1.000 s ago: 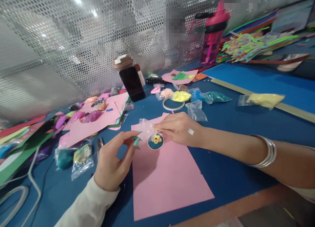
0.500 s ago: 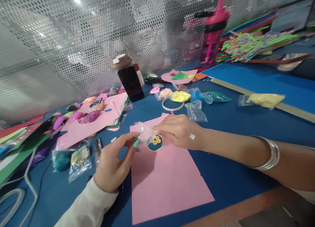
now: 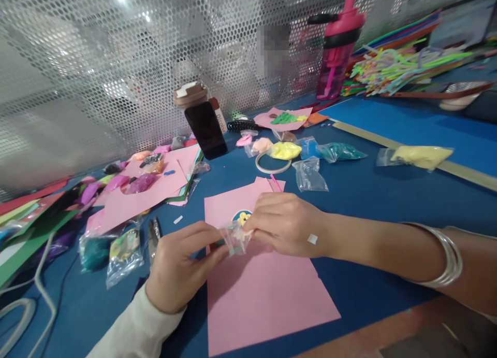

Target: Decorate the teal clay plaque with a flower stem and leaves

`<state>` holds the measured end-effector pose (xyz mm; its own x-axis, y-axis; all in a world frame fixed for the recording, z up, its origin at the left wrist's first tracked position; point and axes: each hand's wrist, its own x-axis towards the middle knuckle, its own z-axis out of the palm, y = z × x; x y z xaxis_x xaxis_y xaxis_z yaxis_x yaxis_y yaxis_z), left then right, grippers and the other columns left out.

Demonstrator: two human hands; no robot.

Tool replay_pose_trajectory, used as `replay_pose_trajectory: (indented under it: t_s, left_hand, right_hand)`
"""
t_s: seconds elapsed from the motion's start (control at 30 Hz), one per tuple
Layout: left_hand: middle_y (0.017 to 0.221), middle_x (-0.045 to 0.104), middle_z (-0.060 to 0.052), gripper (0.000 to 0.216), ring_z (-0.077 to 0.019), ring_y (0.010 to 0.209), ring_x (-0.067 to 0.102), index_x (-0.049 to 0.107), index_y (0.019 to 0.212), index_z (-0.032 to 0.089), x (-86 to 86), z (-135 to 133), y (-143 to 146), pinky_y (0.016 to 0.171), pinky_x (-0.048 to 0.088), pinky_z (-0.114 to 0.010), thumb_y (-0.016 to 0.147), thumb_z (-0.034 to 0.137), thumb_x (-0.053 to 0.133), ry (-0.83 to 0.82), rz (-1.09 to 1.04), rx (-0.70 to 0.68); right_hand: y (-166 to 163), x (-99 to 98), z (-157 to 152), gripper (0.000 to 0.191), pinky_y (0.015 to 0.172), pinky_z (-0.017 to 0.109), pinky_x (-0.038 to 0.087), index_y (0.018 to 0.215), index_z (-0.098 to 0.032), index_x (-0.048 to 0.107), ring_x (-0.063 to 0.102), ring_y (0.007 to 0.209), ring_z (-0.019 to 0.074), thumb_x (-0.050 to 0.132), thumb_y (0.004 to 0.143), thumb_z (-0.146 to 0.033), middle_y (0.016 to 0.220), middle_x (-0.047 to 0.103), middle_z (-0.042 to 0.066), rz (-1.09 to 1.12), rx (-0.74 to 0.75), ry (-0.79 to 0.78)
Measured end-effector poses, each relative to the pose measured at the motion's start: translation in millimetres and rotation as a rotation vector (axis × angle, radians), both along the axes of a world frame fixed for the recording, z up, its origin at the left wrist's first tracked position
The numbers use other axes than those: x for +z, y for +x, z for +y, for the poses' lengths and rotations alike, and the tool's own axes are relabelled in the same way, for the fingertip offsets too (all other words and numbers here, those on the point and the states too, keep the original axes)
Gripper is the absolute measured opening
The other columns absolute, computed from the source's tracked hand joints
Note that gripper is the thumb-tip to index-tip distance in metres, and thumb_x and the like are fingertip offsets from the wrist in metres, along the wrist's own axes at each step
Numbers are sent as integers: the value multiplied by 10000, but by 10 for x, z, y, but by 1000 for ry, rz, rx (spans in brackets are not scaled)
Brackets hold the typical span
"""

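A small clear plastic bag (image 3: 235, 240) is held between my two hands, above a pink sheet of paper (image 3: 264, 301). My left hand (image 3: 186, 259) pinches the bag's left side. The fingers of my right hand (image 3: 287, 226) are closed at its other end, around a bit of pale clay that is mostly hidden. Just behind the bag, a round dark-blue piece with a light rim (image 3: 235, 215) lies on the sheet, partly covered by my hands. On it sits a yellow clay flower (image 3: 244, 217). A thin pink stick (image 3: 275, 183) lies beyond my right hand.
Bagged clay, including a yellow lump (image 3: 286, 151) and a teal one (image 3: 341, 152), lies behind the sheet near a white ring (image 3: 267, 169). Pliers (image 3: 154, 238) lie left. A phone (image 3: 205, 131) leans on a cup (image 3: 191, 95); a pink bottle (image 3: 337, 52) stands at back right.
Both hands have come nearer to me with the bag, from above the round piece to in front of it. More of the pink stick now shows.
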<state>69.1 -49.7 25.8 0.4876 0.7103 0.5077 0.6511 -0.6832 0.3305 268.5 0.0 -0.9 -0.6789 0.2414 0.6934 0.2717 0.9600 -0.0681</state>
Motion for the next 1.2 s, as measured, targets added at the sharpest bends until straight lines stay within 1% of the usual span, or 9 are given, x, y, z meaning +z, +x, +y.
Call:
replay_pose_trajectory:
  t_s: [0.13, 0.3, 0.53, 0.63, 0.7, 0.83, 1.0, 1.1, 1.2]
  left_hand:
    - [621, 613, -2, 65, -73, 540, 561, 593, 702, 153, 6, -21, 45, 512, 452, -151, 739, 104, 574, 178, 36, -9]
    - [690, 620, -28, 130, -66, 564, 571, 622, 797, 150, 14, -30, 59, 521, 462, -137, 760, 68, 528, 104, 13, -92]
    - [677, 632, -11, 58, -75, 556, 583, 611, 773, 166, 22, -44, 47, 525, 460, -141, 753, 135, 567, 166, 64, 45]
    - [637, 612, 3, 42, -75, 531, 557, 613, 767, 164, 23, -40, 56, 503, 437, -148, 747, 156, 577, 65, 47, 105]
    - [615, 592, 11, 42, -77, 529, 537, 611, 767, 163, 11, -26, 50, 507, 428, -156, 752, 176, 574, -86, 13, 104]
    - [693, 612, -10, 105, -102, 608, 552, 606, 828, 167, -28, 1, 20, 558, 436, -182, 790, 217, 522, -321, -73, 50]
    - [721, 620, -31, 159, -119, 627, 558, 605, 831, 153, -20, -10, 27, 565, 434, -206, 807, 274, 504, -415, -79, 78]
    - [646, 578, -2, 109, -96, 557, 520, 589, 793, 161, -5, -33, 63, 526, 411, -191, 798, 242, 517, -356, -4, 89]
    - [618, 520, 12, 77, -91, 529, 487, 554, 802, 167, -26, -48, 99, 508, 395, -187, 796, 167, 477, -139, 79, 85]
  right_hand:
    - [-3, 5, -9, 282, 561, 256, 381, 618, -115, 602, 473, 538, 132, 422, 831, -154, 520, 547, 38, -23, -32, -43]
    - [2, 50, -43, 271, 570, 252, 377, 638, -112, 595, 471, 574, 138, 390, 814, -90, 554, 557, 44, -39, 48, -209]
    - [-5, 125, -124, 174, 565, 211, 380, 682, -132, 553, 486, 591, 103, 435, 784, -54, 623, 562, 15, 107, 12, -452]
    - [-19, 108, -168, 81, 595, 204, 403, 773, -155, 506, 516, 629, 97, 486, 769, -76, 686, 570, -4, 193, -23, -563]
    - [-20, 90, -192, 130, 620, 205, 417, 850, -169, 452, 527, 670, 97, 491, 765, -79, 743, 555, -5, 194, -23, -610]
    - [1, 77, -213, 229, 573, 200, 402, 907, -191, 380, 494, 653, 97, 458, 750, -45, 801, 519, 2, 88, -6, -585]
    - [24, 86, -226, 299, 608, 214, 406, 897, -193, 370, 480, 692, 108, 378, 715, 44, 800, 516, 7, -52, 113, -510]
    - [24, 68, -234, 346, 651, 247, 422, 933, -182, 383, 482, 766, 140, 363, 689, 62, 810, 524, 33, -95, 138, -412]
    - [27, 54, -218, 322, 662, 252, 427, 911, -183, 397, 477, 753, 139, 369, 697, 57, 789, 520, 29, -79, 125, -368]
